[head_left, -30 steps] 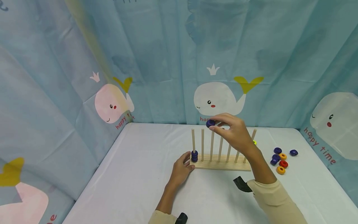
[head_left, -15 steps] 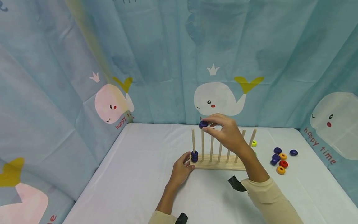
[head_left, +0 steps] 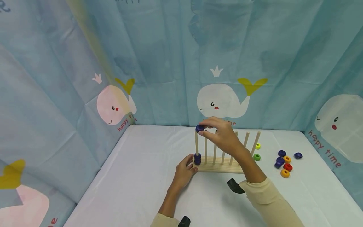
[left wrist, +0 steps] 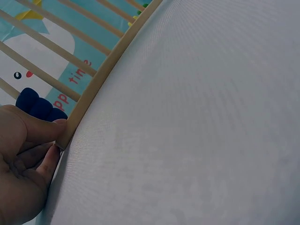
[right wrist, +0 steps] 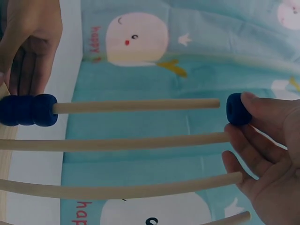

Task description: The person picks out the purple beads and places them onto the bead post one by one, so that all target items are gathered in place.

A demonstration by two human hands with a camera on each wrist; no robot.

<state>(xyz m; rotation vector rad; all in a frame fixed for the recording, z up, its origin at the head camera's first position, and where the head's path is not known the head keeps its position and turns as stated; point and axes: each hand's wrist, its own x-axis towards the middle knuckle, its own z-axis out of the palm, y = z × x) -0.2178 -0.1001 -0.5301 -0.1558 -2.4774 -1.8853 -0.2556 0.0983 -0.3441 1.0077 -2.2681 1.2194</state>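
"Both hands are busy, aren't they?"

"Yes. The right hand (head_left: 220,134) pinches a blue bead (head_left: 199,128) between thumb and fingers. The left hand (head_left: 182,173) grips the rack (head_left: 218,169) at its left end, thumb on the edge."

"Is that bead on a peg?"

"No. In the right wrist view it's held just off the tip of the end peg (right wrist: 140,106), a small gap between. Its hole seems roughly turned toward the tip, but the angle makes that hard to be sure of."

"How much is done?"

"That peg carries a stack (head_left: 197,159) of three blue beads, sitting low. The next pegs (head_left: 206,148) look bare as far as they show; the right arm (head_left: 253,168) hides part of the rack, so I can't vouch for the far ones."

"And what's left?"

"Most of it, I'd judge. On the white cloth (head_left: 147,176), off to the right, lie four more blue beads (head_left: 282,153), two orange beads (head_left: 283,174) and a red bead (head_left: 287,167). A green bead (head_left: 256,159) is just beside the rack's right end, with a yellow bead (head_left: 257,147) behind it."

"So, early days?"

"That's my reading: one peg begun, this bead not yet threaded."
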